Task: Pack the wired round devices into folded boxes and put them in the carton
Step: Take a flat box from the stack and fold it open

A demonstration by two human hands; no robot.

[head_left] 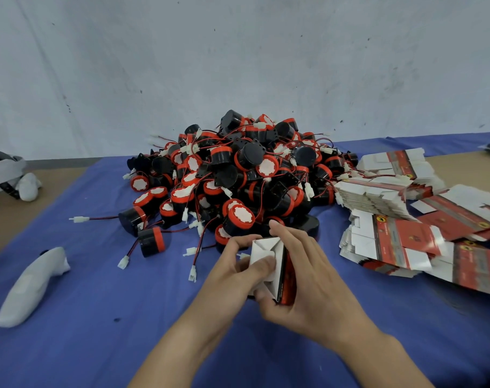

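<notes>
Only white flaps and a red edge of the small box [263,247] show. The rest is hidden between the left hand [232,273] and right hand [311,278] — both gripping it, just before the pile of wired round devices [238,177].

Smooth, faintly glossy plastic on the heaped round black-and-red wired devices [238,175]. Matt white card with glossier red print on the small half-folded box [263,249] and the flat box blanks [395,239]. Matt blue cloth [84,317] over the worktop [462,165].
</notes>
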